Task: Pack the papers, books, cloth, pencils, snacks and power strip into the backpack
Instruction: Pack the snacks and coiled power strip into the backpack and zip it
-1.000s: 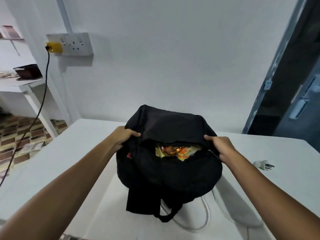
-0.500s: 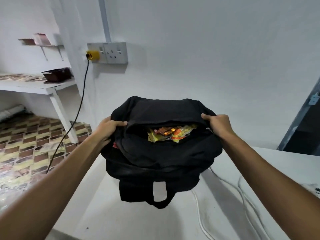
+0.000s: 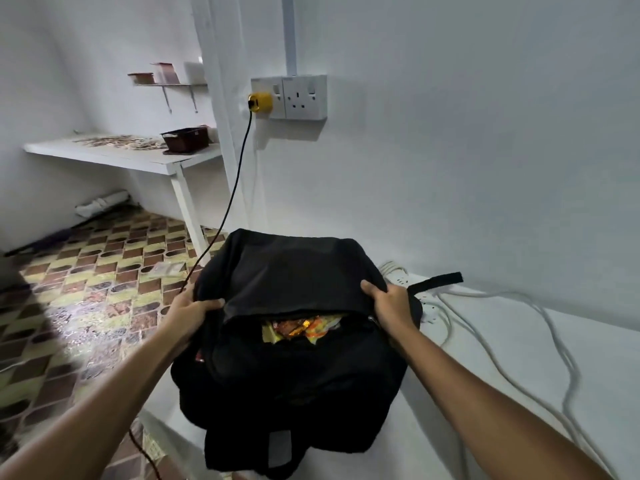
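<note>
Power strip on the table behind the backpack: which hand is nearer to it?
Right. The right hand grips the backpack rim on the side where the power strip lies; the left hand grips the opposite rim, with the bag between.

A: Hands?
B: My left hand (image 3: 188,315) and right hand (image 3: 388,303) grip the black backpack (image 3: 294,375) at its open mouth.
A: Inside?
B: Snack packets (image 3: 298,329). White power strip (image 3: 427,308) behind, on the table (image 3: 519,393).
</note>
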`<control>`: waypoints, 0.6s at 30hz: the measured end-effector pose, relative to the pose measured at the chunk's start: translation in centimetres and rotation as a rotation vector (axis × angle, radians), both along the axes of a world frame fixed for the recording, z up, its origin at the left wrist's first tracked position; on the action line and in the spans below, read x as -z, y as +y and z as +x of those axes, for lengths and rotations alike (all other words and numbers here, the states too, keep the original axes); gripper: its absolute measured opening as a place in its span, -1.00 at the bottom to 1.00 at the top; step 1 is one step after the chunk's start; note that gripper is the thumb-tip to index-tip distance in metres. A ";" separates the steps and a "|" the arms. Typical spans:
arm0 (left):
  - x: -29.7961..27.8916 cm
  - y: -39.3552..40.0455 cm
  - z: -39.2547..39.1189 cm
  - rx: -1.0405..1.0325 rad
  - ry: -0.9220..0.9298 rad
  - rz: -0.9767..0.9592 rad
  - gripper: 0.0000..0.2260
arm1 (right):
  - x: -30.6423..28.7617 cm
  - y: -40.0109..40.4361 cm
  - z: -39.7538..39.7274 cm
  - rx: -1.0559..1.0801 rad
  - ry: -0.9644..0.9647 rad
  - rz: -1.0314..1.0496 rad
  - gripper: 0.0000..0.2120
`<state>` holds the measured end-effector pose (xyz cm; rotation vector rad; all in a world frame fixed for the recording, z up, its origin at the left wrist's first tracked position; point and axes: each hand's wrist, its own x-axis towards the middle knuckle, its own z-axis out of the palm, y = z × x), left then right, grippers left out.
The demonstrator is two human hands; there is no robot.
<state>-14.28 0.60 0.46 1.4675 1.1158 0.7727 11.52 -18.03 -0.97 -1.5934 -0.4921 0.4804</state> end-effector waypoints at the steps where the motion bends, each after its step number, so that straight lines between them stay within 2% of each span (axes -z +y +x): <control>1: 0.9 0.0 -0.4 0.014 0.033 0.017 -0.70 | 0.9 0.0 -0.3 -0.017 -0.012 0.001 -0.92; 3: 2.2 0.1 -0.9 0.039 0.149 0.065 -0.71 | 2.1 -0.2 -0.6 -0.063 -0.073 -0.028 -0.93; 6: 1.8 1.3 -1.1 0.062 0.501 0.186 -0.76 | 2.6 -0.5 0.0 -0.109 -0.162 -0.173 -0.82; 8: 0.3 1.1 -0.4 0.118 0.820 0.301 -0.64 | 2.3 -0.7 0.6 -0.151 -0.230 -0.287 -0.75; 10: -1.5 -0.1 1.0 0.112 1.008 0.476 -0.51 | 2.0 -0.9 1.0 -0.210 -0.269 -0.364 -0.78; 12: -3.1 -1.9 3.3 0.112 1.000 0.670 -0.41 | 1.9 -1.2 1.3 -0.248 -0.273 -0.392 -0.80; 14: -4.1 -3.6 6.0 0.215 0.894 0.765 -0.36 | 2.2 -1.7 1.7 -0.244 -0.274 -0.385 -0.73; 16: -4.3 -5.5 8.7 0.341 0.783 0.821 -0.37 | 2.5 -2.5 2.2 -0.203 -0.293 -0.338 -0.73; 18: -4.1 -7.3 11.2 0.455 0.663 0.919 -0.44 | 2.8 -3.3 2.9 -0.099 -0.347 -0.275 -0.85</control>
